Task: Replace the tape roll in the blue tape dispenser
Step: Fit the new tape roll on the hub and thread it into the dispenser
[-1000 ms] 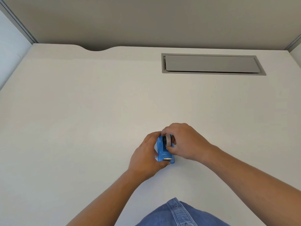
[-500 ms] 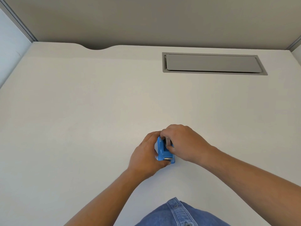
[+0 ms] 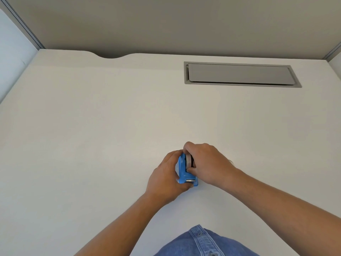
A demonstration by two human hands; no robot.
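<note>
A small blue tape dispenser [image 3: 183,174] stands on the white desk [image 3: 92,126], its metal cutter facing me. My left hand [image 3: 166,178] wraps its left side and holds it. A pale tape roll [image 3: 188,160] with a dark core sits in the dispenser's top slot. My right hand [image 3: 206,163] pinches that roll, fingers over its far edge and thumb at its near edge. Most of the roll and the dispenser's right side are hidden by my hands.
A grey cable-tray flap [image 3: 239,74] is set into the desk at the back right. A curved cut-out [image 3: 108,56] notches the desk's far edge. Partition walls stand at the back and sides. My denim shirt [image 3: 203,242] shows at the bottom.
My right hand's fingers have shifted on the roll, so more of the pale roll and its dark core shows now. The dispenser and left hand stayed in place.
</note>
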